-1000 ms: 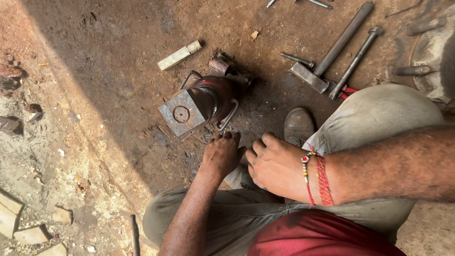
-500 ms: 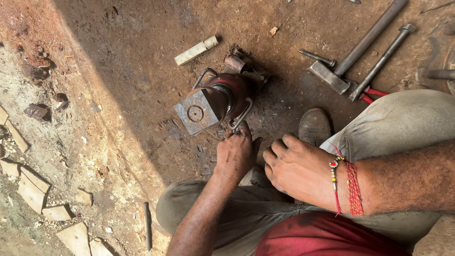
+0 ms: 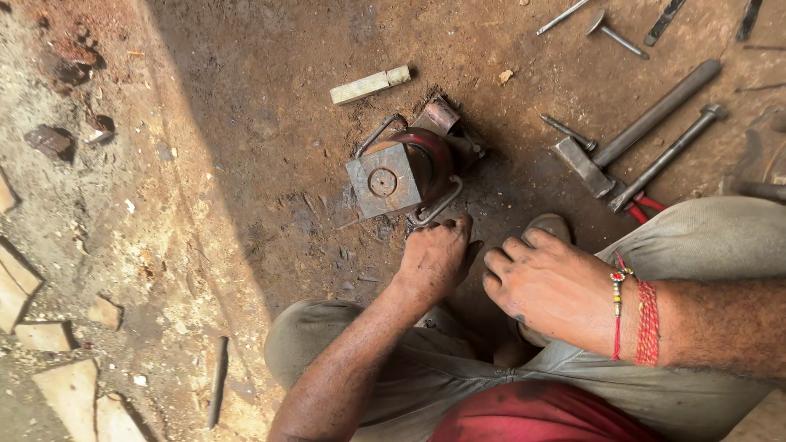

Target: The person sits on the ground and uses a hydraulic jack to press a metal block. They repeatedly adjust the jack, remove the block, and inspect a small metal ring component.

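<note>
A rusty red bottle jack (image 3: 405,168) with a square grey top plate and wire handles stands on the dirt floor. My left hand (image 3: 434,258) lies just below it. Its fingers are curled and its fingertips touch the lower wire handle; whatever is under the palm is hidden. My right hand (image 3: 548,286) hovers to the right over my knee and a shoe (image 3: 550,225). Its fingers are bent and slightly apart, and it holds nothing. Red thread bands (image 3: 639,319) circle that wrist.
A heavy hammer (image 3: 634,127) and a thinner long-handled tool (image 3: 667,155) lie at the right, with red-handled pliers (image 3: 643,205) beside them. A pale wood block (image 3: 370,84) lies above the jack. Stone slabs (image 3: 74,393) and rubble line the left edge. A dark rod (image 3: 217,381) lies lower left.
The view has shifted, so more ground shows on the left. My left hand stays at the jack's base. My right hand stays close beside it, fingers a little more spread.
</note>
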Motion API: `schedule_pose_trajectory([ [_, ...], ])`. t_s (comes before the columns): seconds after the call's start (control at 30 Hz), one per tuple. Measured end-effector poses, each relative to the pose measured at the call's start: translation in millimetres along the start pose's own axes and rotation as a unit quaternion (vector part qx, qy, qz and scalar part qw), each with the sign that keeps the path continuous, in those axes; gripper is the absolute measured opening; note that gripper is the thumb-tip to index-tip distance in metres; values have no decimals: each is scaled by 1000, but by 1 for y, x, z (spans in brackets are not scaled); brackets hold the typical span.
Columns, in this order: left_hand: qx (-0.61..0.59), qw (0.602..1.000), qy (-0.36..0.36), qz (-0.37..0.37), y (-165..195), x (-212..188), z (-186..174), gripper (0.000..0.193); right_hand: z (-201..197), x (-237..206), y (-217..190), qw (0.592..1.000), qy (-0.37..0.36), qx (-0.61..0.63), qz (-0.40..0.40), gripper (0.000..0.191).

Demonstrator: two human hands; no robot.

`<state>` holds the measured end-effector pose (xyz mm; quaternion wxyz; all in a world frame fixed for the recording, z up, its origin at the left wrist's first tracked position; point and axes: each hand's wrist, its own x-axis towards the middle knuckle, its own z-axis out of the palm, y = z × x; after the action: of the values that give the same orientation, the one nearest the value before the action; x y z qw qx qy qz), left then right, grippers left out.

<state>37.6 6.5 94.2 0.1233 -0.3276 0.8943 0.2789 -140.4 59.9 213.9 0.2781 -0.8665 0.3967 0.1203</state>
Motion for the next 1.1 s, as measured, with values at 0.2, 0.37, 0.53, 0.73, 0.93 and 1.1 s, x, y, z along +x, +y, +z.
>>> schedule_pose_trajectory([
  [0.2,41,998,-37,-9,6,4,8,51,-1,5,6,999,-7,-36,13,24],
  [0.37,10,998,-53,13,5,-1,16,34,-2,10,7,998,-43,-37,30,26],
  [0.53,-14,995,-79,55,3,3,40,28,-3,16,9,995,-66,-63,38,28],
  [0.73,-10,989,-146,35,0,4,61,20,-9,20,9,993,-85,-53,57,24],
  [0.93,16,986,-164,36,1,16,59,35,-12,16,18,997,-31,-41,57,30],
  [1.1,2,984,-178,12,14,35,57,32,-30,5,42,995,2,-16,101,42],
])
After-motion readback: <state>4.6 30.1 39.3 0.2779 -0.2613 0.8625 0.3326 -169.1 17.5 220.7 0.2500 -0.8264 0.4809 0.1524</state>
